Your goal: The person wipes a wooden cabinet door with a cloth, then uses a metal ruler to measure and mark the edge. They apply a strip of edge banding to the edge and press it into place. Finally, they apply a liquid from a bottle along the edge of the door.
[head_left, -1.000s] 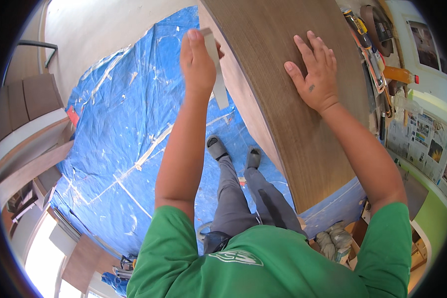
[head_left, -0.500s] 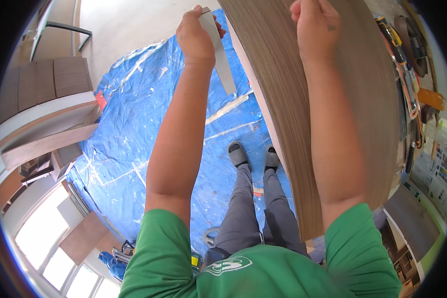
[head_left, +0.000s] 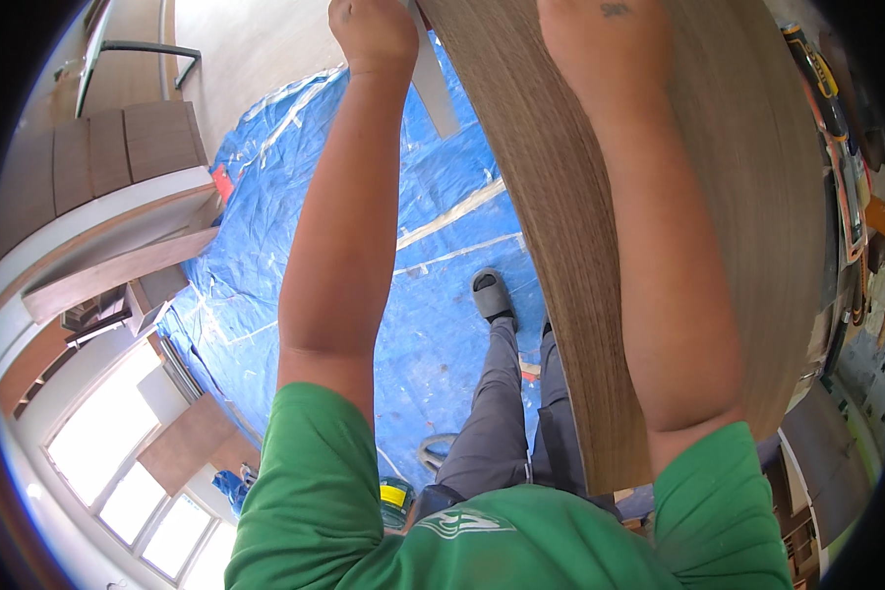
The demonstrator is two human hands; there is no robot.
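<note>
Stretched far forward, my left hand (head_left: 376,34) is closed at the upper edge, with its fingertips turned away. A flat, pale grey strip (head_left: 435,93) hangs down beside it, held at its upper end, which is partly hidden. My right hand (head_left: 610,44) is over the large wood-grain panel (head_left: 531,157); its fingers run out of the picture at the top, so whether they hold anything is hidden. The panel's long edge lies between my two arms, and the strip is just left of that edge.
Blue sheeting (head_left: 256,256) covers the floor, with pale strips lying on it. Tools, among them a yellow and black one (head_left: 818,74), lie past the panel's right side. Brown cabinets (head_left: 118,152) stand at the left. A green container (head_left: 395,497) is near my left leg.
Both hands have moved farther forward, toward the upper edge, and the strip has shifted up and left with my left hand. My view and my feet have shifted slightly.
</note>
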